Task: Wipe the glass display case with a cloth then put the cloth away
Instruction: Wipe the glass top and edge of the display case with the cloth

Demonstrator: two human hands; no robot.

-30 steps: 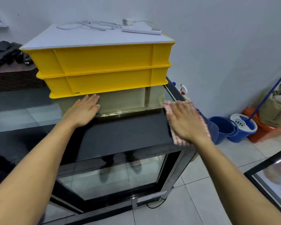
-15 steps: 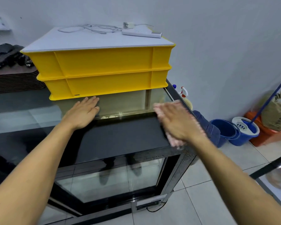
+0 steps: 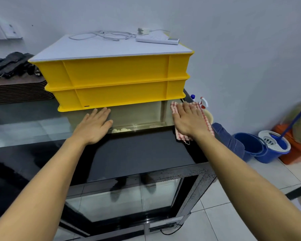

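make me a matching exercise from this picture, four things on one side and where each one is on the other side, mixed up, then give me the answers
Things:
1. cloth
2. power strip
3. mop bucket
4. left hand

Places:
A. on the floor by the wall
B. flat on the display case top, holding nothing
C. under the right hand, at the case's right edge
D. on the white lid over the yellow crates

Pairs: 1-C, 2-D, 3-A, 4-B
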